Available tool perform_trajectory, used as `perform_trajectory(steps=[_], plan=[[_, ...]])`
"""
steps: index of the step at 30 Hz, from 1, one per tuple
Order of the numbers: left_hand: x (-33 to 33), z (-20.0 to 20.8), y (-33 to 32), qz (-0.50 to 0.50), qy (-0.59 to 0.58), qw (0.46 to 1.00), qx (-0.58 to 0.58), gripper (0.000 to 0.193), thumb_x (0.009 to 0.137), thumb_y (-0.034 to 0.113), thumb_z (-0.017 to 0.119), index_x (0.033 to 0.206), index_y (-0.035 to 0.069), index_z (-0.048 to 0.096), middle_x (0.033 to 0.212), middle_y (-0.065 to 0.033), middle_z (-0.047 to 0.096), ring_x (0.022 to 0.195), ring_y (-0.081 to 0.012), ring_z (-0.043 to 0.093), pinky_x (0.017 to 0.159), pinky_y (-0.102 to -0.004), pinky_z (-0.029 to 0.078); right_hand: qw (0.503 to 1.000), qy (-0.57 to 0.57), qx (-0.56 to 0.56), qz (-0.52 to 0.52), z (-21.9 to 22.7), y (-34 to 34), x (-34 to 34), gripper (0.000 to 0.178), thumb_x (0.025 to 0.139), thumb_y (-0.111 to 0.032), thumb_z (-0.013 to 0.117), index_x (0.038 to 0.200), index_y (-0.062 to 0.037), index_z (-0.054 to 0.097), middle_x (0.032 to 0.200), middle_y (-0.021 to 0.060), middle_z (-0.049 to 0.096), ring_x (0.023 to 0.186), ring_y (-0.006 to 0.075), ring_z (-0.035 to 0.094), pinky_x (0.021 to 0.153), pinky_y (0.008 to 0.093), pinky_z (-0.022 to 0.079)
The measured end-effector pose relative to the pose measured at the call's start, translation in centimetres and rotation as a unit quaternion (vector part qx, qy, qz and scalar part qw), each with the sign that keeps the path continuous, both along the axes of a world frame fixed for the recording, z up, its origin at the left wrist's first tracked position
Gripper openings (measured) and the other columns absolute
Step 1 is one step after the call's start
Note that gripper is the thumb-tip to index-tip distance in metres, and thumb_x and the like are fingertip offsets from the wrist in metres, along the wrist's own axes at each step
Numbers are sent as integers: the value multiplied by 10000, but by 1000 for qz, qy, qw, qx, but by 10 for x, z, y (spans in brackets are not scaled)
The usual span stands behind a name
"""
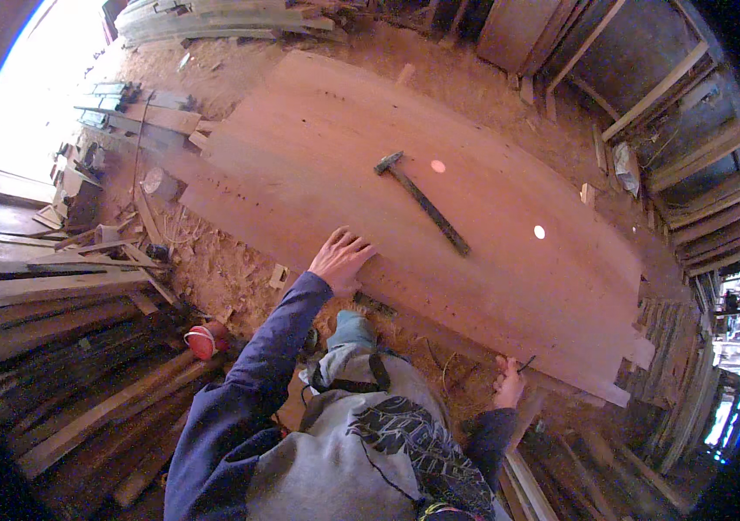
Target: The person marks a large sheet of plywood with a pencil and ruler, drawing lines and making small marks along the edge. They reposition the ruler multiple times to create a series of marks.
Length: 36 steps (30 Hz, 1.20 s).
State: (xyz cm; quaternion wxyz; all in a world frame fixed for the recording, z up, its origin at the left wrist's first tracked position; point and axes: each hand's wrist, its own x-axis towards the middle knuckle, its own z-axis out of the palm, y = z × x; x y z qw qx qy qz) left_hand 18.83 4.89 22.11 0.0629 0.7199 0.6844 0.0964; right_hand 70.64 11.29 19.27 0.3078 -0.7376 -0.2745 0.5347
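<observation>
A large reddish wooden panel (491, 269) of joined boards lies in front of me, with rows of small dark marks across it. My left hand (341, 260) rests on the panel's near edge, its fingers stretched out over the wood and holding nothing. Farther right, just at the same edge, my right hand (508, 384) is closed, and a thin dark rod (527, 363) sticks out from its fingers. What kind of rod it is cannot be made out. Near the middle of the panel lies a hammer (426, 207), its head pointing to the far left, apart from both hands.
A red bucket (201, 341) stands at the left near stacked planks (66, 347). Scraps and shavings cover the dirt floor (222, 273). More lumber (222, 19) lies at the far left. Leaning boards and a timber frame (656, 91) line the right side.
</observation>
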Motion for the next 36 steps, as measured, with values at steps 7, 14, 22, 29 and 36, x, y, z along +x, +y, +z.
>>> perform_trajectory(steps=[7,14,22,29,36], plan=[[-16,-10,25,112,-159,980,50,585,779,351,758,1303,124,628,1323,-135,624,1303,-357,541,1135,-497,410,995,-77,47,-28,-49,-26,-8,208,946,-297,714,866,-115,653,789,-3,646,554,90,486,526,260,386],[-16,-46,-12,485,-197,819,235,476,775,179,801,1201,46,635,1178,-153,612,1149,-353,558,1012,-456,461,986,-156,2,-53,-157,-56,61,581,937,-624,655,975,-46,702,868,44,651,736,149,574,624,305,443],[49,-109,-55,747,-436,459,201,602,832,335,857,1159,22,460,1122,-172,565,1039,-294,602,891,-465,524,972,-20,16,-234,-168,-12,108,715,908,-707,627,1222,-65,627,1057,68,668,761,173,578,591,322,448],[45,-138,-47,554,-761,302,151,631,856,396,846,1306,46,574,1231,-127,679,998,-263,701,768,-416,598,978,30,-11,-205,-136,12,93,744,872,-769,618,1196,-99,610,965,72,646,619,182,524,483,343,412],[41,-168,-47,487,-806,270,201,521,892,315,820,1300,70,608,1213,-104,699,1081,-311,686,898,-483,587,969,62,-18,-237,-61,-2,50,618,892,-665,695,1135,-100,635,819,-16,575,529,107,415,436,267,305]])
